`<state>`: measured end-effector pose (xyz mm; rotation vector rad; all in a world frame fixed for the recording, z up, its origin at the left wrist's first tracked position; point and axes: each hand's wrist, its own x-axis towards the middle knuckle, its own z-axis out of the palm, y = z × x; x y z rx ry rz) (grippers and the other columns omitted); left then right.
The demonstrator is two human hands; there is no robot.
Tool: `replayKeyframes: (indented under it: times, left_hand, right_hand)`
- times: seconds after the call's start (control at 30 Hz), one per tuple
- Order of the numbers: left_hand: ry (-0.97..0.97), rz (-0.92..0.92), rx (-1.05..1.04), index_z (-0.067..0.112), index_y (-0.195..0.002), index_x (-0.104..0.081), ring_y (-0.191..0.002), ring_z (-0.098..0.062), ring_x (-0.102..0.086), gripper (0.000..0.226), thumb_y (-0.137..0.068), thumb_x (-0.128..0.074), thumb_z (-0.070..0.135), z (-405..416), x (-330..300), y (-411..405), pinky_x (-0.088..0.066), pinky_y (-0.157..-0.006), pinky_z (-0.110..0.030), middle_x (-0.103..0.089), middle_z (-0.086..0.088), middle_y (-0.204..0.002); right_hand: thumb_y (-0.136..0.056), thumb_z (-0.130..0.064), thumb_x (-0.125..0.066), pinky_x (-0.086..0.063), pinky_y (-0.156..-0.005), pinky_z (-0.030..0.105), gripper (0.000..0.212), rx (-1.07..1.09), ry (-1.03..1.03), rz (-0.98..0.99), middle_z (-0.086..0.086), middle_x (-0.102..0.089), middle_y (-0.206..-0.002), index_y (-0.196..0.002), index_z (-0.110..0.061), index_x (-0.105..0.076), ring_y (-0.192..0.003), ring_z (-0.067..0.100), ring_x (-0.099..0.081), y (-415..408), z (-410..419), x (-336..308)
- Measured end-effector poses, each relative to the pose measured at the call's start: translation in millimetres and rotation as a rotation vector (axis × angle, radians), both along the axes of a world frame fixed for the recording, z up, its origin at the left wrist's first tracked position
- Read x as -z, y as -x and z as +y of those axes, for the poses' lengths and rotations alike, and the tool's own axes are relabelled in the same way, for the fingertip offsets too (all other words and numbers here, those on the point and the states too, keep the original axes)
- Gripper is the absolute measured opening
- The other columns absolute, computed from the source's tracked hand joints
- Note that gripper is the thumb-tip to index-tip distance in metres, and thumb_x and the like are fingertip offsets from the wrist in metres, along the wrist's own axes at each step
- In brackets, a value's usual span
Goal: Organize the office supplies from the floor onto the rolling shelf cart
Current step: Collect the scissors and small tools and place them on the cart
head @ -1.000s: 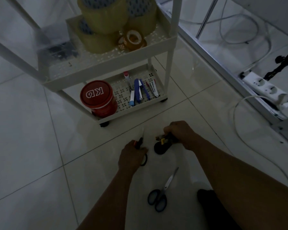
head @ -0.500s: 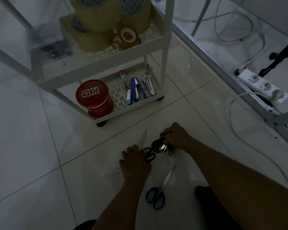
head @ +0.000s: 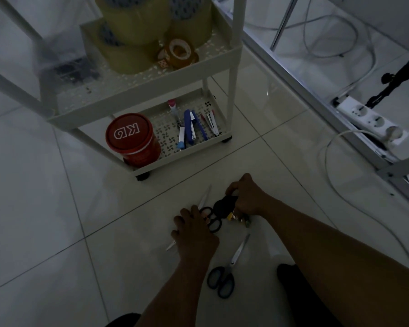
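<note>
Fingers [head: 187, 214] over black-handled scissors [head: 210, 218], blade toward cart [head: 222, 55]

The left hand [head: 194, 234] now lies flat over the black-handled scissors [head: 210, 218] on the floor, and the right hand [head: 246, 199] has shifted onto the black tool [head: 223, 205].

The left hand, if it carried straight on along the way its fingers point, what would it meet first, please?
Probably the black-handled scissors lying right at the left hand's fingertips; beyond them, bare floor and then the cart's bottom tray. Depth is hard to judge in this dim view.
</note>
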<state>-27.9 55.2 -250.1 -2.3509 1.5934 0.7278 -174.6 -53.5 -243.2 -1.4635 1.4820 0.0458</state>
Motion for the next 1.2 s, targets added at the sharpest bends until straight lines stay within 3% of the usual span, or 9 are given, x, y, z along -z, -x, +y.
replayKeyframes:
  times: [0.13,0.3,0.53,0.67,0.83,0.93,1.03,1.1,1.2]
  left_hand:
    - [0.007,0.121,0.027,0.017,-0.132,-0.035,-0.121,-0.027,-0.038,0.055,-0.080,-0.053,0.018,-1,0,-4,-0.045,-0.091,-0.042,-0.039,-0.006,-0.130]
    - [0.047,0.240,-0.008,0.011,-0.125,-0.039,-0.109,-0.025,-0.048,0.045,-0.084,-0.054,0.020,1,4,-8,-0.049,-0.081,-0.036,-0.046,-0.008,-0.123]
    - [0.135,0.356,-0.074,0.011,-0.121,-0.043,-0.099,-0.026,-0.055,0.038,-0.085,-0.053,0.017,1,7,-8,-0.047,-0.073,-0.035,-0.058,-0.008,-0.109]
    - [0.198,0.478,-0.107,0.011,-0.103,-0.049,-0.077,-0.025,-0.062,0.020,-0.084,-0.055,0.008,-1,7,-12,-0.052,-0.066,-0.037,-0.065,-0.009,-0.088]
    - [0.192,0.577,-0.245,0.013,-0.081,-0.053,-0.058,-0.014,-0.055,0.017,-0.071,-0.063,0.003,-5,7,-23,-0.048,-0.053,-0.028,-0.062,-0.001,-0.068]
    - [0.164,0.659,-0.434,0.014,-0.079,-0.059,-0.067,-0.021,-0.065,0.011,-0.074,-0.068,0.011,-7,2,-21,-0.058,-0.055,-0.036,-0.068,-0.006,-0.075]
    - [0.143,0.792,-0.544,0.012,-0.086,-0.059,-0.071,-0.024,-0.064,0.019,-0.075,-0.070,0.002,-10,-4,-19,-0.051,-0.042,-0.023,-0.065,-0.009,-0.084]
    - [0.123,0.852,-0.578,0.005,-0.092,-0.056,-0.064,-0.020,-0.057,0.020,-0.079,-0.065,-0.006,-11,-11,-20,-0.045,-0.036,-0.016,-0.058,-0.012,-0.083]
    - [0.100,0.968,-0.659,0.003,-0.100,-0.052,-0.062,-0.019,-0.054,0.018,-0.086,-0.059,-0.006,-12,-17,-23,-0.046,-0.036,-0.015,-0.054,-0.011,-0.083]
  right_hand:
    - [-0.080,-0.005,-0.066,-0.048,-0.086,0.029,0.033,-0.127,0.140,0.063,0.003,-0.027,-0.105,-0.112,-0.009,-0.060,-0.090,0.023,-0.042,-2,3,1]
    - [-0.083,-0.023,-0.067,-0.041,-0.103,0.040,0.050,-0.209,0.145,0.113,0.012,-0.032,-0.122,-0.128,-0.016,-0.049,-0.113,0.031,-0.037,-1,11,0]
    - [-0.079,-0.050,-0.053,-0.028,-0.104,0.047,0.070,-0.345,0.294,0.286,0.007,-0.037,-0.138,-0.141,-0.023,-0.037,-0.129,0.028,-0.032,2,26,4]
    - [-0.068,-0.043,-0.049,-0.016,-0.110,0.047,0.081,-0.363,0.373,0.241,0.006,-0.033,-0.148,-0.144,-0.024,-0.033,-0.139,0.026,-0.023,10,38,0]
    - [-0.052,-0.046,-0.067,-0.024,-0.105,0.054,0.067,-0.725,0.667,0.289,0.011,-0.055,-0.133,-0.115,-0.029,-0.051,-0.125,0.029,-0.030,21,68,2]
    - [-0.050,-0.058,-0.069,-0.037,-0.094,0.055,0.053,-1.037,0.701,0.313,0.004,-0.063,-0.120,-0.098,-0.037,-0.063,-0.117,0.030,-0.049,17,85,1]
    - [-0.056,-0.051,-0.071,-0.030,-0.086,0.044,0.039,-1.231,0.717,0.314,-0.002,-0.063,-0.108,-0.091,-0.035,-0.062,-0.104,0.025,-0.045,14,96,2]
    - [-0.056,-0.044,-0.078,-0.036,-0.083,0.040,0.031,-1.228,0.671,0.306,-0.005,-0.066,-0.100,-0.083,-0.033,-0.067,-0.097,0.023,-0.045,15,101,2]
    - [-0.080,-0.022,-0.068,-0.041,-0.093,0.044,0.031,-1.132,0.519,0.223,0.009,-0.063,-0.118,-0.111,-0.016,-0.063,-0.109,0.030,-0.051,13,103,0]
